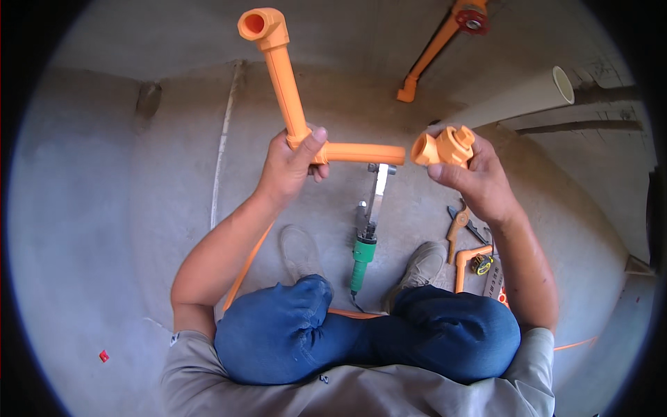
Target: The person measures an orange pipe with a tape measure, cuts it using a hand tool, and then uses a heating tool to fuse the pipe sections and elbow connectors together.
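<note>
My left hand [292, 161] is wrapped round the corner of an L-shaped orange plastic pipe [285, 87]. One leg points up and away, capped by an elbow fitting [266, 28] with an open socket. The other leg [365, 153] runs right, its end close to the fitting in my right hand but apart from it. My right hand [479, 174] grips an orange plastic pipe fitting [451, 147], its round socket facing left toward that pipe end. Below the gap, a pipe welding iron [363, 254] with a green handle and metal heating plate lies on the floor between my feet.
Pliers-like pipe cutters [458, 226], an orange elbow pipe piece [461, 263] and a tape measure [481, 264] lie by my right foot. An orange pipe with a red valve wheel [474, 22] and a wide white pipe [517, 99] stand farther off. A red scrap [104, 356] lies left.
</note>
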Tool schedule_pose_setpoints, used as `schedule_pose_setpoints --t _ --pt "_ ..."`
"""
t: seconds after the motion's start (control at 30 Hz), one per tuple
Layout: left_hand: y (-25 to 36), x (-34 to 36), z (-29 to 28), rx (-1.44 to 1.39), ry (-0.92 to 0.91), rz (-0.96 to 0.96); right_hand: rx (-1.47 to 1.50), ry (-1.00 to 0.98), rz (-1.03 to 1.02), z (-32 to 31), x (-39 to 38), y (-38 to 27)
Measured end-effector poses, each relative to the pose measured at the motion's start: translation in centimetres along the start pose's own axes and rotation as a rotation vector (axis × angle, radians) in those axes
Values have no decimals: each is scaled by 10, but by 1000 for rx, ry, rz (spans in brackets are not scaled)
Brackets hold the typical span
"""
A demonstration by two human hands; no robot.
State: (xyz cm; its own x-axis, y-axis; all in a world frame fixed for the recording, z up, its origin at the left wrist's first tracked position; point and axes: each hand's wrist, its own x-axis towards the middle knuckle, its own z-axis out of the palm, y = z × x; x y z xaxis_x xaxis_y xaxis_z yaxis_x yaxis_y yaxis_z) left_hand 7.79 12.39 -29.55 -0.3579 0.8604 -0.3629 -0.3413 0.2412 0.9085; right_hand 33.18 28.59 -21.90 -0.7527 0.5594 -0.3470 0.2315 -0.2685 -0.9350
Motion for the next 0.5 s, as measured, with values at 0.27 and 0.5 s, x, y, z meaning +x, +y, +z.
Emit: schedule_pose_setpoints --t 0.27,0.5 --pt "-24 7 -16 8 -126 77 -488 -197 -262 33 5 20" --pt "-11 30 -32 118 -249 254 -595 -221 -328 55 18 35"
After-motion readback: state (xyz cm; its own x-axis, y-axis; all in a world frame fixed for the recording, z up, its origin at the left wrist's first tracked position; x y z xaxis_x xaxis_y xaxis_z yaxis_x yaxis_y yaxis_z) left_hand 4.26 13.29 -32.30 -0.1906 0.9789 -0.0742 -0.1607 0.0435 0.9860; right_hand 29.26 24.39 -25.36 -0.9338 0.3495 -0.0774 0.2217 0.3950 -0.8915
